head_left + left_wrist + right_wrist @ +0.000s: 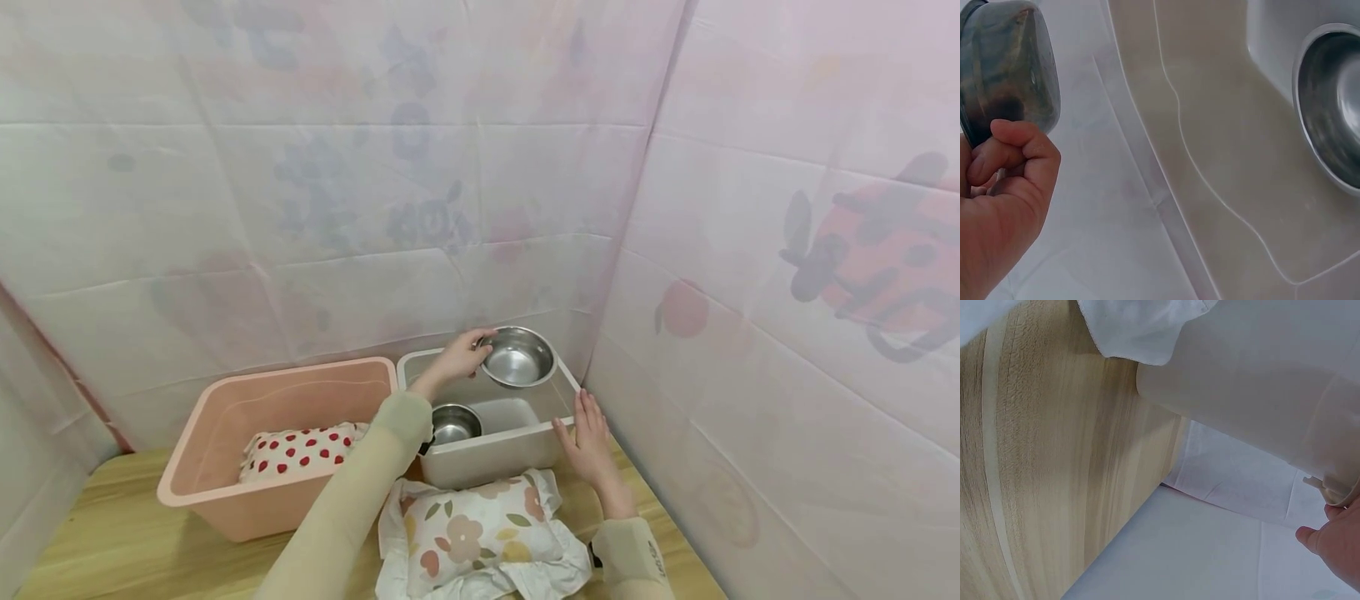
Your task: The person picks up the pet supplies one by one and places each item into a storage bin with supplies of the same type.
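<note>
"How is the bowl (519, 357) held?"

"The left hand (460, 358) has thumb and fingers clamped on its rim, above the tub (495, 460), perhaps to leave its mouth free. The other bowl (457, 423) sits in the tub, below that grip."

"And the right hand (590, 442)?"

"Straight-fingered on the tub's corner, right of the grip, probably steadying it."

"The surface and room?"

"Wood-grained table (105, 508) beneath; printed sheets (525, 167) behind and right of the grip."

Dotted cushion (300, 450): near edge hidden by peach tub (251, 512) | held bowl (1013, 69): cut off, left-wrist view | right-sleeve lettering (657, 559): blurred
</note>
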The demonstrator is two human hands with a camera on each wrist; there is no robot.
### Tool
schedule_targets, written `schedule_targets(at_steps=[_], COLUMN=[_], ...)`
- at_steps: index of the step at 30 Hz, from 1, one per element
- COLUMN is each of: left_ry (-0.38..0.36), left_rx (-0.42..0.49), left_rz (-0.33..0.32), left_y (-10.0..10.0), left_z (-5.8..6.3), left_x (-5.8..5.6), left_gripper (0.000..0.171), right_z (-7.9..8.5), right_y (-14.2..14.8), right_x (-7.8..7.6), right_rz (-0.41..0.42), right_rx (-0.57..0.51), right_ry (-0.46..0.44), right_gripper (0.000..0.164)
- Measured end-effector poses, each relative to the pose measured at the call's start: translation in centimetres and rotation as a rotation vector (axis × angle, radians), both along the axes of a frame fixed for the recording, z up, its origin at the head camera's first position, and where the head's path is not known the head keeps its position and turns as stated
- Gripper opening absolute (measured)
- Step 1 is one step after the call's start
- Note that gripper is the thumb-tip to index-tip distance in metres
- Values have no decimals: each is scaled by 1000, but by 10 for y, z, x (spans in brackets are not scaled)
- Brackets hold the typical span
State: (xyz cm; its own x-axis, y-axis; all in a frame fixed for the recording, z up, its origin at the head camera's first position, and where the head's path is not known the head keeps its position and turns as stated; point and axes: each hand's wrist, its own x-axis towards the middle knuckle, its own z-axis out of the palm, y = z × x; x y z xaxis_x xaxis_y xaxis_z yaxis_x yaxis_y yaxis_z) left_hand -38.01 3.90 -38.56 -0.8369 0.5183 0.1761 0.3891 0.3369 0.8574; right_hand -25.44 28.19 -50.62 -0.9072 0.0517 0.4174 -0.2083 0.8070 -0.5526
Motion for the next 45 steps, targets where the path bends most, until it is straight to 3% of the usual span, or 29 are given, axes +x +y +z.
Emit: schedule_targets(at_steps=[13,32,45], left_ry=[14,42,40], left_rx=[-10,-33,-32], left_rz=[12,-25,3], left_y=[-1,-1,-7], left_z=[-7,-10,-19], left_x=[-2,-7,-7], left_gripper=[41,40,40], right_z=[-1,-1,-3], right_y=[-11,-11,-17], right_x=[3,14,17], right_rz=[11,-10,-8], right_rx=[-5,-9,-8], right_ry=[2,-21,-16], right_gripper=[70,72,71])
